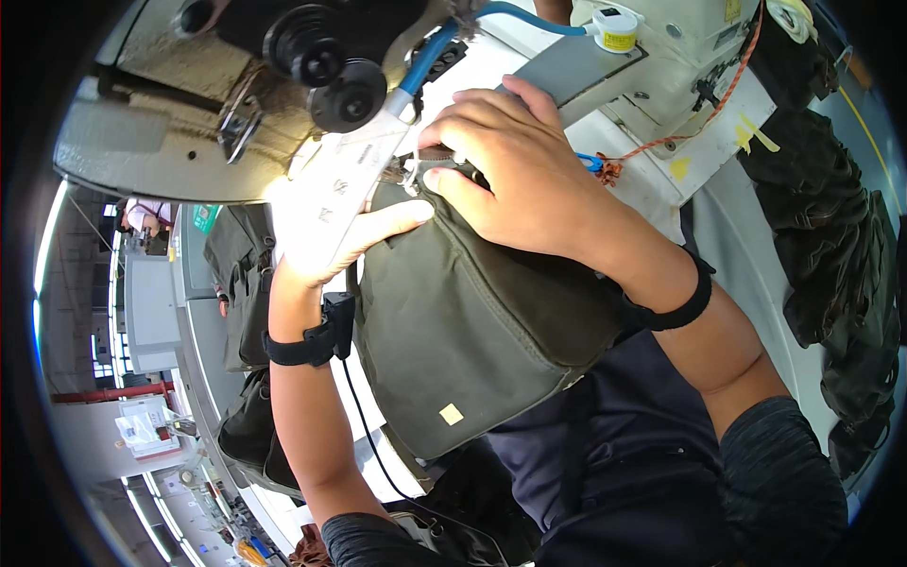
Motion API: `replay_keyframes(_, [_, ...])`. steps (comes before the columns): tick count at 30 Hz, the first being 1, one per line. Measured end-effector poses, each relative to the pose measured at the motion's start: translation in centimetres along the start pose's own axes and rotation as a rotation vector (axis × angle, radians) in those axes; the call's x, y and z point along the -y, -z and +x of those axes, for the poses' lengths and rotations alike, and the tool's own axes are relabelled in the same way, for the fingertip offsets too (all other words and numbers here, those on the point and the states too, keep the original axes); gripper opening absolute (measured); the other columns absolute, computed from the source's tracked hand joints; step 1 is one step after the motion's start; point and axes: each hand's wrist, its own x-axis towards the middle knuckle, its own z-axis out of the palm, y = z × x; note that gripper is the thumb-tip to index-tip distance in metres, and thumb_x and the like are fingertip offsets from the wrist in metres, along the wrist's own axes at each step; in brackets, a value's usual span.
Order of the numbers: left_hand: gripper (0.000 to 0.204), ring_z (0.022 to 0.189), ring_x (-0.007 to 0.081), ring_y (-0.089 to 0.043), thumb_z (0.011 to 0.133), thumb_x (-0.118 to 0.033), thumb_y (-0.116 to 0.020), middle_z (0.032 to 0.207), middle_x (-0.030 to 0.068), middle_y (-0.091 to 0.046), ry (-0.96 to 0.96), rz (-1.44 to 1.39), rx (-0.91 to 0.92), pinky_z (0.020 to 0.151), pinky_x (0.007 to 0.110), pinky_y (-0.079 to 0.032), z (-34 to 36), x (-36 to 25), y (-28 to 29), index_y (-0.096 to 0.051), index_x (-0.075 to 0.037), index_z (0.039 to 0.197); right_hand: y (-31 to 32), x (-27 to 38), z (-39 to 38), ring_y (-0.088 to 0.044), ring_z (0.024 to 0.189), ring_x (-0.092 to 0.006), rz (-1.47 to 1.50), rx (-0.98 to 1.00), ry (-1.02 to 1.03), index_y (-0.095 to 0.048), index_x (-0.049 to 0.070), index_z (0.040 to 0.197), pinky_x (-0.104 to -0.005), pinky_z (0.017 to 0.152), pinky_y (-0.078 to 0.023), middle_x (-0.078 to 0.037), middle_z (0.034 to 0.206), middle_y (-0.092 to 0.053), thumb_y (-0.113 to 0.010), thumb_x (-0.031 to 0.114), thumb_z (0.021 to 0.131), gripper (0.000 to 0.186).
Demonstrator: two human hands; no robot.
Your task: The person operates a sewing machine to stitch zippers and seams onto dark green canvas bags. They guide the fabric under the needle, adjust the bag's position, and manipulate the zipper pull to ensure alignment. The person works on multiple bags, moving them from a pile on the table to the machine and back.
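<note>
An olive-green fabric bag [444, 331] with a small yellow square patch hangs below the head of a sewing machine [161, 123], its upper edge at the presser foot area. My left hand [364, 234] grips the bag's left upper edge, thumb lying on the fabric. Its fingers are hidden behind the machine and a bright glare. Across the top edge, my right hand [515, 175] holds the bag beside the stitching spot, fingers curled over and thumb pressed onto the cloth. A seam runs down the bag's right side. The needle itself cannot be made out.
Dark green bags [241, 283] are piled to the left, and more dark cloth pieces [831, 246] hang on the right. Behind my right hand stand a pale machine body [671, 57] and an orange twisted cord [694, 132]. A blue tube [430, 57] crosses the top.
</note>
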Motion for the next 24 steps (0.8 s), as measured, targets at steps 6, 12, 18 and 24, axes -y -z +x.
replay_keyframes(6, [0.043, 0.075, 0.0175, -0.057, 0.089, -0.047, -0.081, 0.088, 0.0028, -0.063, -0.107, 0.239, -0.077, 0.07, 0.034, -0.044, 0.6, -1.0, 0.7, -0.066, -0.008, 0.099, 0.7, -0.2, 0.1, -0.059, 0.128, -0.0242, -0.008, 0.029, 0.027, -0.074, 0.008, 0.114, -0.0497, 0.122, -0.029, -0.007, 0.115, -0.072, -0.067, 0.028, 0.096, 0.027])
replay_keyframes(12, [0.038, 0.064, 0.0109, -0.055, 0.081, -0.04, -0.09, 0.074, -0.0014, -0.065, 0.215, 0.06, 0.007, 0.06, 0.032, -0.043, 0.0, -3.5, 1.3, -0.071, -0.008, 0.083, 0.7, 0.0, -0.1, -0.061, 0.125, -0.0243, -0.048, -0.012, 0.037, -0.072, 0.005, 0.116, -0.0476, 0.119, -0.032, -0.007, 0.119, -0.069, -0.066, 0.019, 0.099, 0.023])
replay_keyframes(18, [0.036, 0.066, 0.0076, -0.056, 0.079, -0.035, -0.095, 0.074, -0.0032, -0.066, 0.275, -0.137, -0.056, 0.06, 0.029, -0.044, -1.0, -1.0, 0.5, -0.074, -0.007, 0.085, -0.1, -0.2, -0.2, -0.061, 0.121, -0.0253, -0.037, -0.141, 0.042, -0.072, 0.005, 0.107, -0.046, 0.119, -0.032, -0.009, 0.11, -0.069, -0.067, 0.018, 0.091, 0.021])
replay_keyframes(24, [0.038, 0.073, 0.0099, -0.059, 0.08, -0.036, -0.094, 0.083, -0.0008, -0.069, 0.218, -0.062, -0.116, 0.066, 0.03, -0.047, -4.0, 0.7, 0.3, -0.074, -0.007, 0.096, 0.3, -0.1, 0.0, -0.061, 0.126, -0.0248, -0.012, -0.072, -0.01, -0.072, 0.006, 0.118, -0.0454, 0.119, -0.033, -0.007, 0.12, -0.069, -0.068, 0.014, 0.092, 0.028])
